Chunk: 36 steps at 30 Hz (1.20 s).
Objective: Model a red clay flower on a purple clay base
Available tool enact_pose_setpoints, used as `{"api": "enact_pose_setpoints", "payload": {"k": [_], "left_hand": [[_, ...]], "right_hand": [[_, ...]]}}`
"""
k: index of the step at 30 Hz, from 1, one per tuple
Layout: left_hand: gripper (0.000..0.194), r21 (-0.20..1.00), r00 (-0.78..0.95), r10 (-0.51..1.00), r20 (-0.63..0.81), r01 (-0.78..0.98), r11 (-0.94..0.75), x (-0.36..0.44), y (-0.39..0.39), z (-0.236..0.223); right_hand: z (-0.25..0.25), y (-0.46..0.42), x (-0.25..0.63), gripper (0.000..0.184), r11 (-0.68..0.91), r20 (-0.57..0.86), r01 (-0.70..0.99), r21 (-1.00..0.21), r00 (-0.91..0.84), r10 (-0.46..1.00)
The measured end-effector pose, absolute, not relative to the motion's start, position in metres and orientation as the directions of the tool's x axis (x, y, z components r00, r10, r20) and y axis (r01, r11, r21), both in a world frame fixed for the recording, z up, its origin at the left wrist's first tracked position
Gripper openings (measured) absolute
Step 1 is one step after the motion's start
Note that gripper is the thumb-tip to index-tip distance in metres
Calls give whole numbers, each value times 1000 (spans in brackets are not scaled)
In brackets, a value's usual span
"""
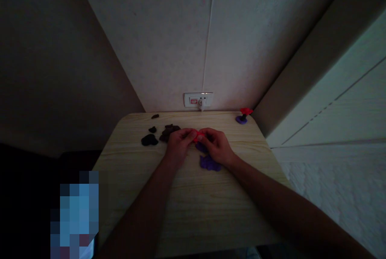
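1. Held in closed, pinching grip by left hand (180,142) and right hand (218,143): small red clay-like piece (197,135), just beyond flat ragged purple clay-like lump (210,163).
2. Best pressed lightly, evenly, avoiding tears.

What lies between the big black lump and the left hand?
In the head view, dark brown lumps lie between the big black lump and the left hand.

No words, brands or numbers can be read. On the wall plate (186,100), beyond the fingers (187,132), a red-marked square (193,101) is seen, too small to be deciphered; left of and nearer than the fingers, a bluish patch (79,210) is pixelated.
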State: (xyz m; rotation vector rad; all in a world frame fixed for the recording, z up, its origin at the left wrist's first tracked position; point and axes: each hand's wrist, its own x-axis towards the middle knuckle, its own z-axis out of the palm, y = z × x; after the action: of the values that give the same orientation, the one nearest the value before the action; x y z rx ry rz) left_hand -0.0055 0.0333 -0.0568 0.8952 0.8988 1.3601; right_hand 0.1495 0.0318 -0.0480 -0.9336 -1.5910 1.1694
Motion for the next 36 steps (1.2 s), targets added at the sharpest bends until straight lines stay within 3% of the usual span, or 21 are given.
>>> {"api": "enact_pose_setpoints", "payload": {"k": [9,17,20,28,36], "left_hand": [[29,798,142,987,-77,-584,146,-4,30,-48],[28,766,55,992,-111,-632,121,5,31,-46],[30,776,27,994,-110,-623,103,6,32,-47],[38,821,-12,997,-81,-567,60,2,32,-51],[34,832,-40,994,-99,-551,60,0,32,-52]], "right_hand": [[-42,34,151,35,194,224,-123,-973,-323,920],[-54,36,152,42,311,307,32,-950,-84,948],[-58,38,155,35,377,375,90,-922,-37,926],[-51,37,158,25,491,486,284,-824,-93,869],[-48,37,156,30,558,522,282,-780,-199,830]]}}
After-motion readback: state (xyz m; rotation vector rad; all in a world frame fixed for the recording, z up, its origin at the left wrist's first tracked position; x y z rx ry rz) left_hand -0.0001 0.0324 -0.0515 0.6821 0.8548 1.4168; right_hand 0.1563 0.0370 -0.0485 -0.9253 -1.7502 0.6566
